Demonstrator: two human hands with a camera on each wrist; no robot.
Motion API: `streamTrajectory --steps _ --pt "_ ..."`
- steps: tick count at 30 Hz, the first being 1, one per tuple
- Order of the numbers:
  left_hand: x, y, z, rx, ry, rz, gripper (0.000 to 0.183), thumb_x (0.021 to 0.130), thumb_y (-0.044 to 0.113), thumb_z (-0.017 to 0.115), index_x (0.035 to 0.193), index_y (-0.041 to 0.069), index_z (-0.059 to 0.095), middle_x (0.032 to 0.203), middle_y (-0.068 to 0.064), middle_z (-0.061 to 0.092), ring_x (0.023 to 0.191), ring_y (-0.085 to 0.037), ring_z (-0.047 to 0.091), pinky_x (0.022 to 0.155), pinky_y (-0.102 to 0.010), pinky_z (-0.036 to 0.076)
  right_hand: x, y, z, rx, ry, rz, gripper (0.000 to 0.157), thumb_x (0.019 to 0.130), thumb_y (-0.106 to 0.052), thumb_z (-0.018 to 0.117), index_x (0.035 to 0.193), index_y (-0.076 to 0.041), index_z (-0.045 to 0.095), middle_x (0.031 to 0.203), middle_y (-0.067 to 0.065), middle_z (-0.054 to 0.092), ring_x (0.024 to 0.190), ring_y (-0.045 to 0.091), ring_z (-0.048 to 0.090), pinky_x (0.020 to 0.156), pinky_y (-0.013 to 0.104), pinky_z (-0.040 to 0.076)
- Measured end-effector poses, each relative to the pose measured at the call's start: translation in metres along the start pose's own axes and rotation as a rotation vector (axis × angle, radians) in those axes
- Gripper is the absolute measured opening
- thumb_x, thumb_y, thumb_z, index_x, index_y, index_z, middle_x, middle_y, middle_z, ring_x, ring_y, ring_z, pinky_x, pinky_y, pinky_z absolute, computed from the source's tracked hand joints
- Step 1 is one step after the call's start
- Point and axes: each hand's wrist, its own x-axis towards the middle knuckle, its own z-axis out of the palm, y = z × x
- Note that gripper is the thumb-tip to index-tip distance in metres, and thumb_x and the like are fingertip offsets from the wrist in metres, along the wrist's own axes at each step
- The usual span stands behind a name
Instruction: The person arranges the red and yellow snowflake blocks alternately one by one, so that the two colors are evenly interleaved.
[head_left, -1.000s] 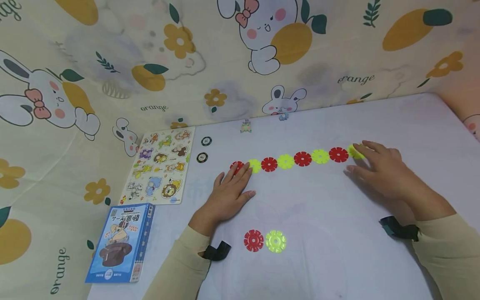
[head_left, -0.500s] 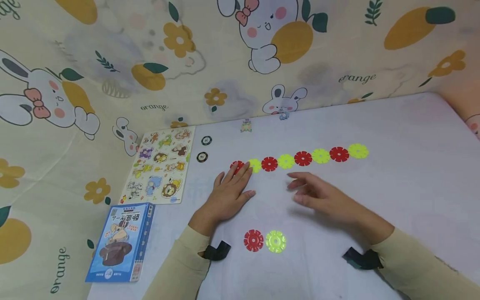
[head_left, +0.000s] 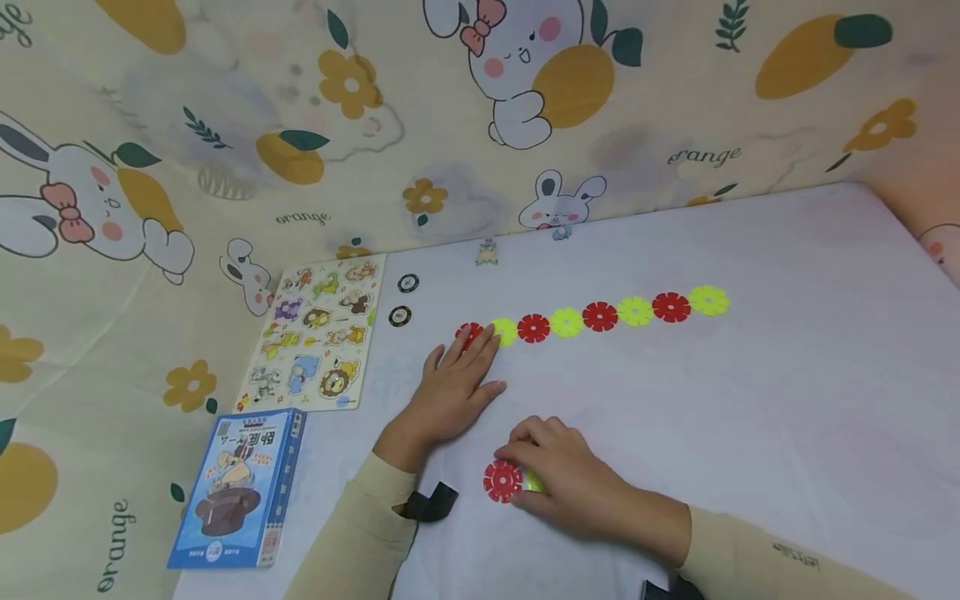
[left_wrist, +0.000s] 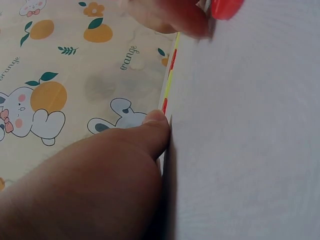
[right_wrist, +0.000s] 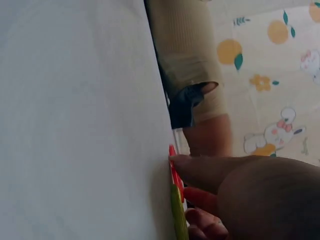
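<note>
A row of interlocking plastic discs, alternately red and lime, crosses the white table. My left hand [head_left: 453,396] lies flat with fingertips on the leftmost red disc [head_left: 467,335] and beside the neighbouring lime disc [head_left: 506,332]. At the row's right end is another lime disc [head_left: 708,300]. Nearer me, my right hand [head_left: 573,479] pinches a loose red disc [head_left: 502,481] between thumb and fingers at its edges; the thumb [right_wrist: 185,162] shows at its rim in the right wrist view. A loose lime disc [head_left: 533,482] is mostly hidden under that hand.
A sticker-style animal board [head_left: 311,333] and a blue box [head_left: 236,487] lie at the left. Two black round chips [head_left: 408,283] sit right of the board. Small animal figures, one green [head_left: 487,252] and one blue [head_left: 562,232], stand along the back edge by the patterned cloth.
My right hand has left the row's right end, swept left and toward me, and come down on the loose red disc. The left hand has stayed at the row's left end.
</note>
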Motion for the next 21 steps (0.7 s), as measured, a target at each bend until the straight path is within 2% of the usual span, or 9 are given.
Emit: streamTrajectory --steps 2,5,9,13,17,21 --pt "-0.001 0.0 0.0 0.0 0.004 -0.002 0.07 0.096 0.058 0.036 0.155 0.028 0.014 0.159 0.012 0.005 0.144 -0.019 -0.003 0.109 -0.057 0.006 0.001 -0.002 0.002 -0.001 0.008 0.006 0.052 0.074 -0.039 0.081 0.12 -0.025 0.061 0.113 -0.014 0.046 0.104 0.006 0.038 0.085 0.036 0.038" --pt "-0.002 0.0 0.0 0.002 0.011 -0.002 0.069 0.096 0.058 0.036 0.155 0.028 0.014 0.159 0.012 0.006 0.144 -0.02 -0.001 0.109 -0.056 0.006 0.001 -0.001 0.0 0.083 0.012 0.031 0.046 0.074 -0.034 0.083 0.112 -0.029 0.058 0.105 -0.016 0.05 0.1 0.005 0.042 0.083 0.038 0.037" --pt "-0.002 -0.001 0.0 0.007 0.017 0.0 0.069 0.096 0.058 0.034 0.155 0.027 0.015 0.159 0.011 0.007 0.144 -0.02 0.0 0.109 -0.056 0.006 0.0 0.004 -0.01 0.312 0.01 0.061 0.029 0.081 -0.027 0.078 0.102 -0.031 0.057 0.094 -0.016 0.057 0.09 0.007 0.053 0.081 0.034 0.044" --pt "-0.001 -0.001 0.002 0.012 0.017 0.001 0.069 0.096 0.06 0.033 0.155 0.028 0.015 0.159 0.012 0.006 0.144 -0.02 0.0 0.109 -0.056 0.006 -0.001 0.018 -0.03 0.491 0.037 0.103 0.02 0.088 -0.025 0.072 0.104 -0.027 0.061 0.093 -0.011 0.063 0.084 0.013 0.06 0.073 0.029 0.052" --pt "-0.001 -0.002 0.002 0.009 0.016 0.002 0.069 0.096 0.06 0.032 0.155 0.028 0.014 0.159 0.012 0.005 0.144 -0.021 0.0 0.109 -0.056 0.006 -0.002 0.045 -0.058 0.494 0.153 0.167 0.02 0.088 -0.029 0.071 0.106 -0.024 0.064 0.093 -0.005 0.065 0.082 0.019 0.061 0.068 0.032 0.053" --pt "-0.002 -0.002 0.001 0.004 0.016 0.009 0.068 0.097 0.058 0.032 0.155 0.027 0.014 0.159 0.012 0.005 0.144 -0.02 -0.002 0.109 -0.056 0.006 -0.009 0.082 -0.092 0.433 0.308 0.273 0.023 0.089 -0.034 0.068 0.108 -0.021 0.064 0.097 0.0 0.063 0.082 0.024 0.06 0.063 0.033 0.054"
